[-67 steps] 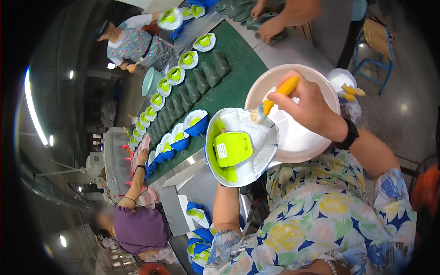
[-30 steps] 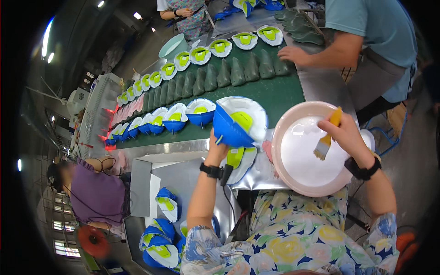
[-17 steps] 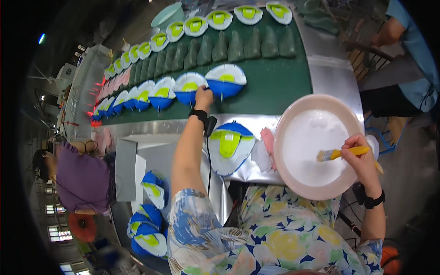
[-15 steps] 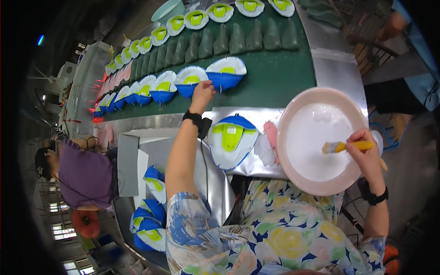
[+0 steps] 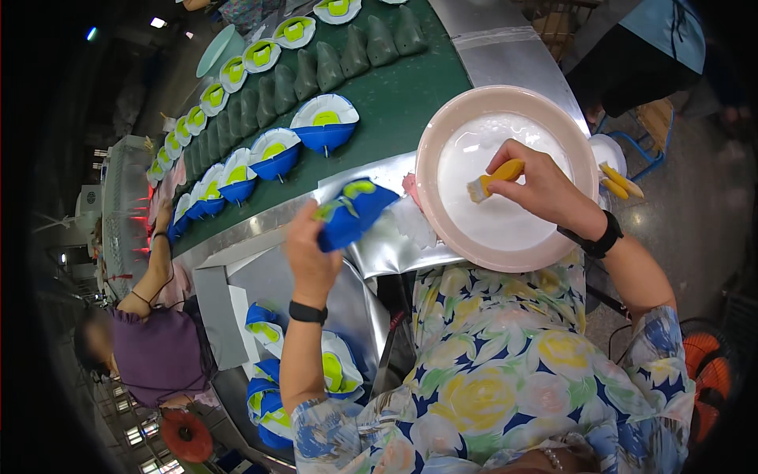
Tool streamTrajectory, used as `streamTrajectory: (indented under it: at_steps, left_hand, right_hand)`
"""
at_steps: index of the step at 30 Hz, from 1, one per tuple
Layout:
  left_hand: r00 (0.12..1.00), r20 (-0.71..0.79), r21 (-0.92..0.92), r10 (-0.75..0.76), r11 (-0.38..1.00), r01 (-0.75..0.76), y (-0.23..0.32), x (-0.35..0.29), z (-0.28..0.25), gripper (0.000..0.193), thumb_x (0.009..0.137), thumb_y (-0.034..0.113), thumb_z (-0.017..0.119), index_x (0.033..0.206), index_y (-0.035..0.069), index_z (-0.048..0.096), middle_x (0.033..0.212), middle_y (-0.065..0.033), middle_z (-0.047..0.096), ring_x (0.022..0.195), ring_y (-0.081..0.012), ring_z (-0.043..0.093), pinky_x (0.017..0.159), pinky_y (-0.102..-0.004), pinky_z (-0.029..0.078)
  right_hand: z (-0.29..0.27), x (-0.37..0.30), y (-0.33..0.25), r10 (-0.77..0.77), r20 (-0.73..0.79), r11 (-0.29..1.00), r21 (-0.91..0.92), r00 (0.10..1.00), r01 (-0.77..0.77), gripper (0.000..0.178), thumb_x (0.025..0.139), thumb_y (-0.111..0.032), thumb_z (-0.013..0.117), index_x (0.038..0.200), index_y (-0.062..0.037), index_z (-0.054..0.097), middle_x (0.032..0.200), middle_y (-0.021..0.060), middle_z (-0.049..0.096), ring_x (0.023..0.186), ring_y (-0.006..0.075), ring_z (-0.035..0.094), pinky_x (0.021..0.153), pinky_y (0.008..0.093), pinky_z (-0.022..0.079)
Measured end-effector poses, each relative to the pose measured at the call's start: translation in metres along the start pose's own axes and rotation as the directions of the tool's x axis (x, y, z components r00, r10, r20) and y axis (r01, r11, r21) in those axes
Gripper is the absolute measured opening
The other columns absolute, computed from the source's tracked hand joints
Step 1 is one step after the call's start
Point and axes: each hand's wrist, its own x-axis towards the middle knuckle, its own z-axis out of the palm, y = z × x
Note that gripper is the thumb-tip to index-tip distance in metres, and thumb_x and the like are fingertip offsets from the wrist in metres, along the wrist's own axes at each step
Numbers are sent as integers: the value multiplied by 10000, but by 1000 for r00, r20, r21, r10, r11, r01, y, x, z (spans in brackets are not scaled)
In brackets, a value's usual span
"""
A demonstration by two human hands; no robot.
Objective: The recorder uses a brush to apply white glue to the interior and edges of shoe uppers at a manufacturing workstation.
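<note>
My left hand (image 5: 309, 257) grips a blue shoe upper (image 5: 357, 215) with lime-green parts, slightly blurred, held up over the metal ledge (image 5: 387, 249). The fingers of my right hand (image 5: 545, 186) close round the yellow handle of a paintbrush (image 5: 496, 180). Its pale bristles are over the white liquid (image 5: 505, 225) in a pinkish-beige basin (image 5: 586, 158). A row of similar blue uppers (image 5: 328, 136), white inside with lime-green patches, stands along the near side of the green belt (image 5: 395, 99). More uppers (image 5: 339, 367) lie in the grey bin beside my left forearm.
Dark green shoe lasts (image 5: 328, 67) and white-and-lime pieces (image 5: 260, 55) line the belt. Pink cloth (image 5: 410, 189) lies by the basin. Yellow-handled brushes (image 5: 620, 183) rest right of it. A person in purple (image 5: 158, 351) reaches to the belt at left. An orange fan (image 5: 707, 371) stands lower right.
My left hand has come back from the belt and now holds an upper; the one on the ledge is gone from there. The brush remains over the basin. The view has shifted.
</note>
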Motion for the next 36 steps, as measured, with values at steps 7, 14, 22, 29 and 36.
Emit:
streamTrajectory:
  at_steps: [7,14,22,29,36]
  left_hand:
    - [590,726,-262,-353,652,712,21,-76,16,434,791,132,710,1189,67,550,1347,-246,513,1313,-414,455,1088,-491,379]
    - [604,761,130,-236,968,215,46,-28,60,620,763,131,653,1359,57,496,1418,-194,464,1329,-431,408,1129,-475,342]
    - [915,319,-66,-247,957,281,-3,14,22,376,880,191,663,1189,17,534,1078,-200,651,956,-344,662,779,-452,534]
    - [633,642,-693,-433,26,721,1,72,-9,636,924,186,676,1465,37,376,1348,-126,593,1171,-273,615,1061,-423,456]
    - [833,467,-669,-298,497,553,46,84,33,619,951,235,632,1476,51,361,1393,-122,554,1228,-282,571,1083,-440,433]
  right_hand:
    - [15,-11,-6,9,151,999,40,989,-15,219,864,-117,720,980,11,586,903,184,678,817,278,674,737,346,526]
    - [6,-21,18,-195,307,902,-316,931,293,220,841,-124,722,994,-21,601,955,183,660,914,374,638,813,419,505]
    - [-68,-27,17,-255,-85,930,-295,963,220,199,855,-90,722,984,-28,584,898,151,642,838,327,622,763,372,496]
    - [-91,-2,-18,-324,-222,941,22,919,337,179,894,-143,708,985,-34,600,856,83,651,794,191,648,742,280,503]
    - [-88,6,-30,-484,-306,859,12,820,511,229,856,-186,720,917,-17,578,760,122,656,672,227,638,627,303,489]
